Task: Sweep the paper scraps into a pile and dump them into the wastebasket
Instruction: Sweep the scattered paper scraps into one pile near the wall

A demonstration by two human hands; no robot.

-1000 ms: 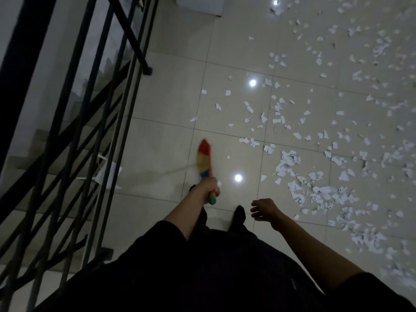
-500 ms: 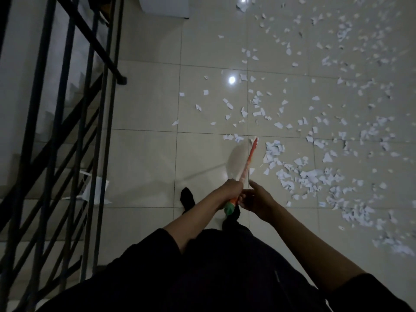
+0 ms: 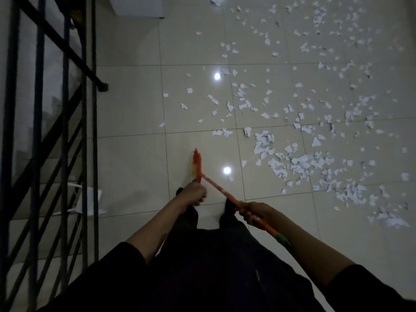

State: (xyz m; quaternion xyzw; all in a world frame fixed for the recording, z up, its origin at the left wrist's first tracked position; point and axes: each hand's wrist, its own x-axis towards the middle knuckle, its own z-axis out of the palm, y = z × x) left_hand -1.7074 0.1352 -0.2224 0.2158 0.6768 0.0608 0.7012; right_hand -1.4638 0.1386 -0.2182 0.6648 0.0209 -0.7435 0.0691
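White paper scraps (image 3: 299, 163) lying scattered beyond your fingers, unpiled. Your right hand (image 3: 255, 213) gripping orange broom handle (image 3: 225, 192); left hand (image 3: 194, 194) curled near broom head (image 3: 197, 164), hold unclear. No wastebasket showing.

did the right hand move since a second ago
Yes. The right hand was hanging free; it has since come onto the broom handle and now grips it, lying right of the person's feet.

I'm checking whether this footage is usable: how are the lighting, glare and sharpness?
Head view: dim overall, the dark clothing nearly featureless; round lamp glare spots on the glossy floor tiles; white paper scraps stand out clearly; the broom head is soft with motion blur, as are the left hand and right hand; wide-angle bending shows in the railing.
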